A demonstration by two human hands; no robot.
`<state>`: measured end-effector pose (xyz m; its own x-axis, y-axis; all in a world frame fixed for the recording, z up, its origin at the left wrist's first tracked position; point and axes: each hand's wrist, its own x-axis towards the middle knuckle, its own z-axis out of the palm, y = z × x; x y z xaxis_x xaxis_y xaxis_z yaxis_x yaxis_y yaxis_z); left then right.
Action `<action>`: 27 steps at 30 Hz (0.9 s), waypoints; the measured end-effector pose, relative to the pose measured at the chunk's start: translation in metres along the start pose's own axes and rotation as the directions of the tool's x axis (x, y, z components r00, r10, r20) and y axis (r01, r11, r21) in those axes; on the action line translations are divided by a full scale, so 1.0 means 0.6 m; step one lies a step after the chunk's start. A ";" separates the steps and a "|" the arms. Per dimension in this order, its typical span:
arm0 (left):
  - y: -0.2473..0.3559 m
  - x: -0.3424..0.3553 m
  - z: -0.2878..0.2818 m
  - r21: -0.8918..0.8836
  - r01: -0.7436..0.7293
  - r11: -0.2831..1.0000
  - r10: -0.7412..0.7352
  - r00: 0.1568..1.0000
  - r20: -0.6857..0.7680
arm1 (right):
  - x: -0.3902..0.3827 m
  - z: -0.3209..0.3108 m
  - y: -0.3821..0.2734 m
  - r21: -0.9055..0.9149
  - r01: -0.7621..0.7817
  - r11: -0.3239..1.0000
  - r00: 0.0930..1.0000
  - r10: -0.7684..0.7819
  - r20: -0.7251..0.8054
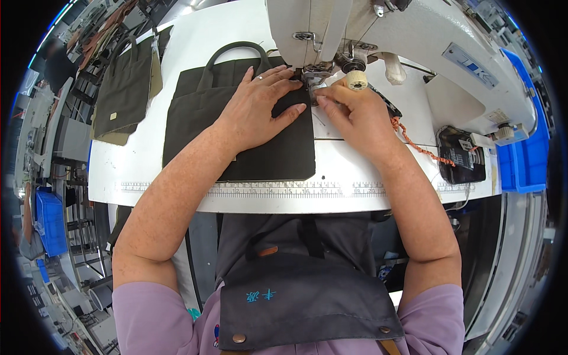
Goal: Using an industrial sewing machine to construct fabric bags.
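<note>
A dark olive bag piece (236,163) with a handle lies on the white table, its right edge at the presser foot (316,80) of a white sewing machine (435,53). My left hand (260,106) rests on the fabric with its fingers apart, pressing near the upper right corner. My right hand (349,112) is just right of the needle area, thumb and index finger closed beside the foot; what they hold, if anything, is too small to make out.
More dark bag pieces (124,89) lie at the table's left. A black tool case (461,163) and orange cord (426,151) are at the right, beside a blue bin (520,165). A ruler strip (266,190) runs along the front edge. Another person (56,71) is at far left.
</note>
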<state>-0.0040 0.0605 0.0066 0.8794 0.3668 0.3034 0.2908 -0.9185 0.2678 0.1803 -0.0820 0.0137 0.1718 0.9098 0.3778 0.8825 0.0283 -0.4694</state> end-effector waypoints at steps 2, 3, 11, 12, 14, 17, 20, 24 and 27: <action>0.001 0.000 -0.002 0.001 0.015 1.000 -0.015 1.000 0.012 | 0.002 0.001 0.007 0.100 -0.113 0.989 0.993 0.110 0.032; 0.002 0.002 -0.001 -0.001 0.012 1.000 -0.012 1.000 0.011 | 0.002 0.010 0.023 0.340 -0.129 0.931 0.983 0.165 -0.078; 0.002 0.001 0.000 -0.001 -0.010 1.000 0.010 1.000 0.017 | 0.027 0.003 0.030 0.732 -0.006 0.681 0.928 0.277 -0.250; 0.003 0.000 0.000 -0.001 -0.013 1.000 0.013 1.000 0.020 | 0.027 0.001 0.030 0.731 -0.008 0.682 0.933 0.268 -0.239; 0.003 -0.003 -0.001 0.002 -0.010 1.000 0.009 1.000 0.029 | 0.026 0.000 0.030 0.730 -0.010 0.683 0.937 0.261 -0.232; 0.006 -0.007 -0.001 0.008 -0.016 1.000 0.016 0.999 0.039 | 0.028 -0.001 0.029 0.748 0.002 0.664 0.936 0.263 -0.236; 0.013 -0.009 -0.005 -0.035 -0.007 0.999 0.009 0.998 0.054 | 0.026 -0.005 0.031 0.728 -0.023 0.685 0.940 0.263 -0.217; 0.014 -0.006 -0.007 -0.038 0.003 0.999 0.000 0.998 0.060 | 0.018 0.009 0.040 0.661 -0.074 0.747 0.945 0.265 -0.194; 0.008 -0.006 -0.006 -0.044 -0.004 0.999 0.006 0.998 0.058 | 0.012 0.007 0.046 0.603 -0.114 0.789 0.969 0.223 -0.110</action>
<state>-0.0068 0.0551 0.0101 0.9016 0.3518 0.2518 0.2706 -0.9127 0.3063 0.2040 -0.0729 0.0005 0.4116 0.8421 0.3485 0.4130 0.1685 -0.8950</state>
